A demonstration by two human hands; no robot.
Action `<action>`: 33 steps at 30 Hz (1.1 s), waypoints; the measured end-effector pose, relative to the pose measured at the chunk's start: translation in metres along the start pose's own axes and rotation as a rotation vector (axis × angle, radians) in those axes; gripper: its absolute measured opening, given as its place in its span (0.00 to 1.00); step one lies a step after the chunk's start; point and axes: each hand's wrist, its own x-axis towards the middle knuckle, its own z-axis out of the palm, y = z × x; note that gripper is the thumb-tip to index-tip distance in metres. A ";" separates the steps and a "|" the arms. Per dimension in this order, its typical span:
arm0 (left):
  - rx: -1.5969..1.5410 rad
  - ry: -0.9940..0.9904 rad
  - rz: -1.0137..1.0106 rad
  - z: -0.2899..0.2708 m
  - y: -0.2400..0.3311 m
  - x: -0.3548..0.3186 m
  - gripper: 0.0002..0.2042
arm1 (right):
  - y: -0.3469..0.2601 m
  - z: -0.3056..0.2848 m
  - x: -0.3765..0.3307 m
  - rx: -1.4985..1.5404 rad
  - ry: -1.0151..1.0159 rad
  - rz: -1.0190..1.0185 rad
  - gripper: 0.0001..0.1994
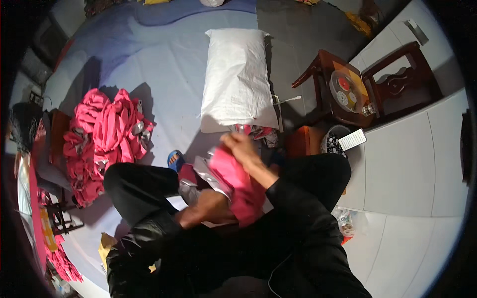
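Observation:
A pink and grey garment [237, 180] is bunched up over my lap, between my knees. My right hand [241, 149] is closed on its upper end, fingers curled and a little blurred. Low on the garment's left side is my left hand [211, 206]; its fingers are hidden by the cloth and smeared by motion. Just beyond my hands lies a full white woven sack [237, 77], with pink and grey cloth [263, 133] showing at its near end.
A big heap of pink garments [109, 134] lies on the floor sheet at the left. To the right stand a wooden chair [355, 116] bearing a round plastic container [345, 89], and a dark bin [335, 141] with a white card [353, 140] at its rim. A blue slipper [175, 160] is near my left knee.

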 end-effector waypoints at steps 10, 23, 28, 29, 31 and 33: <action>-1.363 0.792 -0.327 -0.077 -0.013 -0.003 0.14 | -0.104 -0.035 -0.055 0.063 0.234 -0.612 0.06; -1.380 0.571 -0.277 -0.089 0.001 -0.019 0.23 | -0.081 -0.004 -0.060 -0.376 -0.315 -0.899 0.08; -1.544 0.666 -0.277 -0.087 0.004 -0.019 0.23 | -0.072 -0.008 -0.057 -0.247 -0.352 -0.601 0.09; -1.559 0.680 -0.305 -0.087 0.003 -0.020 0.22 | -0.072 -0.006 -0.058 -0.314 -0.319 -0.580 0.09; -1.575 0.698 -0.334 -0.089 0.004 -0.022 0.21 | -0.074 -0.005 -0.061 -0.382 -0.289 -0.559 0.09; -1.570 0.708 -0.288 -0.094 0.006 -0.021 0.20 | -0.089 -0.006 -0.065 -0.423 -0.050 -0.878 0.09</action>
